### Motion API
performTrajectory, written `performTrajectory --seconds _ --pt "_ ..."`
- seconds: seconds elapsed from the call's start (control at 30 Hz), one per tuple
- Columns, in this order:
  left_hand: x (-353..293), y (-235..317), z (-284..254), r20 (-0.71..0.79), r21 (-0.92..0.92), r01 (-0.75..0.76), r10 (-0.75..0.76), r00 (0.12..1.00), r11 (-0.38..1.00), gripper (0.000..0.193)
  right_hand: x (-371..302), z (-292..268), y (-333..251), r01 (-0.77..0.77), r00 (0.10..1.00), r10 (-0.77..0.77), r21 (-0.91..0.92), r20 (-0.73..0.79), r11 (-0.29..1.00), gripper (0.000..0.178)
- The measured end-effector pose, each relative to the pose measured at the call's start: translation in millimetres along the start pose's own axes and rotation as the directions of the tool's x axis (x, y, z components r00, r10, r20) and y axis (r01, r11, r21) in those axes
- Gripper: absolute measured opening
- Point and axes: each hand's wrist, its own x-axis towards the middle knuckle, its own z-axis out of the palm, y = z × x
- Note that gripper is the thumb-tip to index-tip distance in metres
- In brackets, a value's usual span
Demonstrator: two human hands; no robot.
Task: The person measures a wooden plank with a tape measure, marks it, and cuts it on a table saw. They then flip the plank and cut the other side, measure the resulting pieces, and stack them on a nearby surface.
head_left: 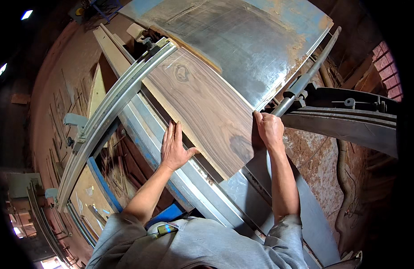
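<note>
A long wooden board (202, 103) with dark wavy grain and a knot near each end lies slantwise on a sliding-table saw. My left hand (174, 150) rests flat with fingers stretched out and thumb apart, along the board's left edge and over the metal sliding table (189, 179). At the board's right edge, my right hand (269, 129) is closed, its knuckles up and its fingertips hidden. A metal crosscut fence (121, 101) with a clamp-like stop (76, 125) crosses the board's far end.
Beyond the board stands a worn steel table (234, 40) with sawdust along its edge. A round metal bar (316, 67) and a dark rail (346, 123) extend on the right. Wood offcuts (121, 161) lie below the blue frame at left. A hose (343, 188) runs along the dusty floor.
</note>
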Motion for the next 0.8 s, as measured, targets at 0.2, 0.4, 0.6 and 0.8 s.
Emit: performTrajectory --seconds 0.2,0.4,0.6,0.8 --pt "-2 0 3 0.024 0.017 0.024 -0.024 0.999 1.0 0.13 1 -2 2 -0.003 1.0 0.003 0.003 0.02 1.0 0.048" --pt "-2 0 1 0.011 0.009 0.009 -0.009 1.0 1.0 0.13 2 3 7 0.02 1.0 -0.019 0.016 -0.008 1.0 0.046" --pt "0 4 -1 -0.002 0.016 0.008 -0.008 1.0 1.0 0.128 0 4 3 0.018 0.999 -0.019 -0.006 -0.046 1.0 0.046" --pt "-1 -1 6 -0.01 0.037 0.049 -0.048 0.999 0.998 0.125 -29 -15 -19 0.343 0.87 -0.333 -0.039 -0.363 0.939 0.021"
